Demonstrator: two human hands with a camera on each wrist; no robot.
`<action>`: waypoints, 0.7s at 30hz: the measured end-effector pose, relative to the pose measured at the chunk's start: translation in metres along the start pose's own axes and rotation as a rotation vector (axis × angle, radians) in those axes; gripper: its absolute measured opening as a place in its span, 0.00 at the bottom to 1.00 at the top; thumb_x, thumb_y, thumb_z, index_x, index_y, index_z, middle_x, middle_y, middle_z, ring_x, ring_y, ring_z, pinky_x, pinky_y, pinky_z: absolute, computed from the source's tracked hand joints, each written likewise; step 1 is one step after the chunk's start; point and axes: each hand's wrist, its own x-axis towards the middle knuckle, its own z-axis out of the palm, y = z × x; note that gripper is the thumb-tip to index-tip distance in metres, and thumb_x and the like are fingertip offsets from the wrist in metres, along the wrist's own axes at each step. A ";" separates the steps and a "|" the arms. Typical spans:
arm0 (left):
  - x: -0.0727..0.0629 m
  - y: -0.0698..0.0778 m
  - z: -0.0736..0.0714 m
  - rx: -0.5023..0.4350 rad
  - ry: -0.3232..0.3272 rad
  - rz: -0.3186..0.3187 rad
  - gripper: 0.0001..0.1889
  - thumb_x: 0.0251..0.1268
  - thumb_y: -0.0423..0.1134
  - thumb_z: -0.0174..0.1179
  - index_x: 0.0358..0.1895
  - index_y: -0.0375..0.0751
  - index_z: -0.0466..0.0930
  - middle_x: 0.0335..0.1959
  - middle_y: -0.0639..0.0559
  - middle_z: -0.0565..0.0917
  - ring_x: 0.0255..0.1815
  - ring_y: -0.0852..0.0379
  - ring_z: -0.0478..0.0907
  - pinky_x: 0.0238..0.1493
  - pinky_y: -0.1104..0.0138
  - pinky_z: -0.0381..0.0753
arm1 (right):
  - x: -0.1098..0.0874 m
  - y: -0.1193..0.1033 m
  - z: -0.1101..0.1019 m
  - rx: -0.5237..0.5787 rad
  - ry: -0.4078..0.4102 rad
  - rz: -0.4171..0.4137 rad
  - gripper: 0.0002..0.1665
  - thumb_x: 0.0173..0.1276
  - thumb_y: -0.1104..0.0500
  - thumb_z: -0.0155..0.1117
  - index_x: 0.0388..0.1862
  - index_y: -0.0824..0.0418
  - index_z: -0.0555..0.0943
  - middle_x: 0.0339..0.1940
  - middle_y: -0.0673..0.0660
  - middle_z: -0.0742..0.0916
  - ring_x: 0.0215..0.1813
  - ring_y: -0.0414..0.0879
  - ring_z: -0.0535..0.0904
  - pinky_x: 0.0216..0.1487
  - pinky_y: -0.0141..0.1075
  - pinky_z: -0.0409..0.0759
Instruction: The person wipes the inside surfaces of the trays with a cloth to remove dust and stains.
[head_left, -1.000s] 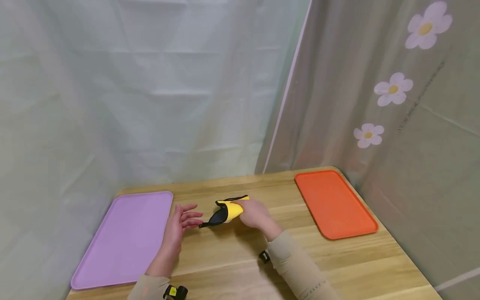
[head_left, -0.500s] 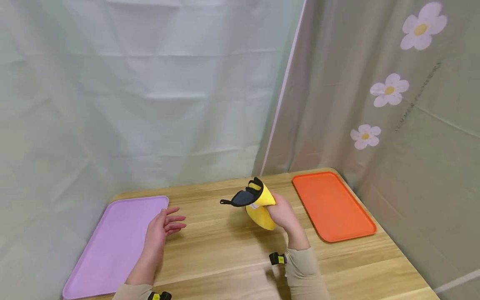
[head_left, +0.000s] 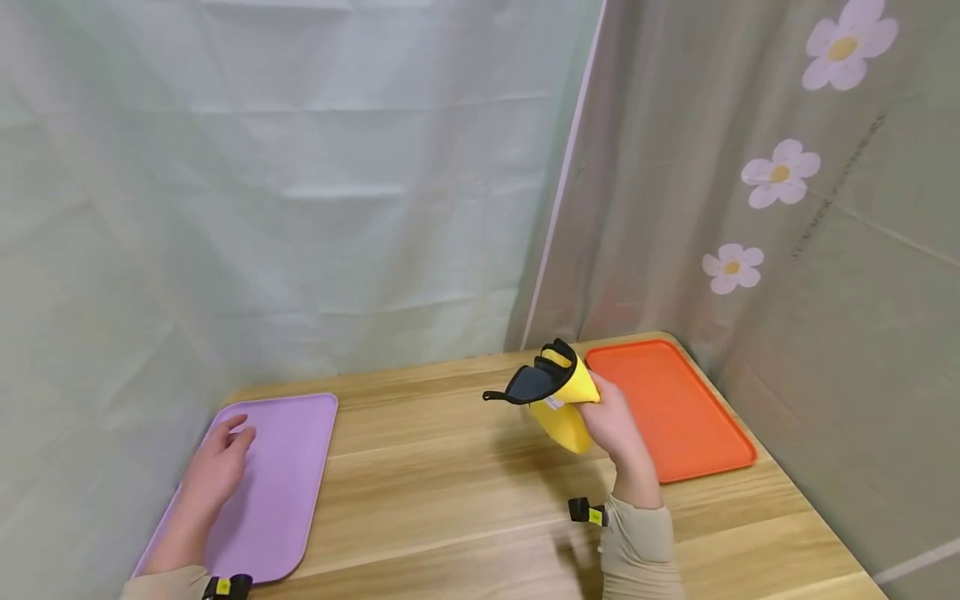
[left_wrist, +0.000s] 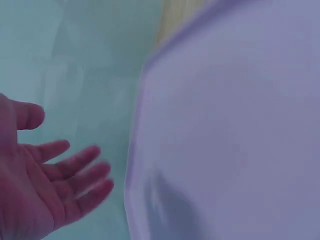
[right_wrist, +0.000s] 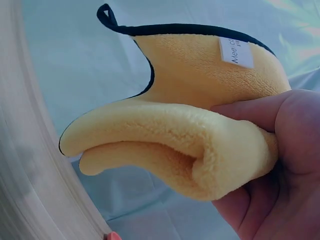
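Note:
My right hand grips a folded yellow towel above the table, left of the orange tray. Dark grey shows on the towel's other side, and black edging ends in a small hanging loop. Close up in the right wrist view, the plush towel is bunched between thumb and fingers, with a white label on it. My left hand is over the purple tray, holding nothing. In the left wrist view, the left hand's fingers are spread and relaxed beside the tray's edge.
An orange tray lies at the right of the wooden table. Pale curtains hang behind and on both sides, close to the table's edges.
My right hand has carried the towel to the right and lifted it, turning its grey side into view. The left hand has drawn away leftward, from beside the towel to over the purple tray.

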 end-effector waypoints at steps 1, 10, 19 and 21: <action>0.003 -0.004 -0.004 0.050 -0.003 -0.002 0.32 0.89 0.49 0.38 0.78 0.23 0.58 0.67 0.17 0.72 0.64 0.25 0.75 0.58 0.48 0.78 | 0.000 0.000 -0.001 0.005 0.005 0.003 0.13 0.78 0.61 0.66 0.57 0.63 0.84 0.49 0.62 0.89 0.45 0.53 0.85 0.45 0.43 0.82; 0.014 -0.033 -0.013 0.227 -0.116 -0.021 0.36 0.88 0.47 0.40 0.76 0.11 0.50 0.72 0.09 0.55 0.74 0.11 0.52 0.73 0.29 0.56 | 0.000 0.001 -0.007 -0.016 0.012 0.006 0.13 0.79 0.60 0.66 0.58 0.61 0.84 0.50 0.61 0.89 0.47 0.54 0.87 0.47 0.45 0.84; 0.008 -0.048 -0.010 0.143 -0.106 -0.052 0.37 0.88 0.46 0.39 0.77 0.11 0.45 0.74 0.08 0.51 0.76 0.12 0.47 0.75 0.29 0.51 | -0.001 0.002 -0.009 -0.040 0.007 -0.010 0.16 0.79 0.61 0.65 0.63 0.59 0.83 0.53 0.62 0.90 0.50 0.56 0.87 0.50 0.49 0.85; 0.004 -0.050 -0.010 0.154 -0.071 -0.042 0.36 0.86 0.45 0.41 0.75 0.10 0.49 0.72 0.07 0.53 0.74 0.11 0.50 0.74 0.28 0.52 | 0.000 0.003 -0.008 -0.046 -0.011 -0.010 0.18 0.79 0.62 0.64 0.65 0.58 0.83 0.53 0.62 0.90 0.50 0.56 0.87 0.50 0.49 0.85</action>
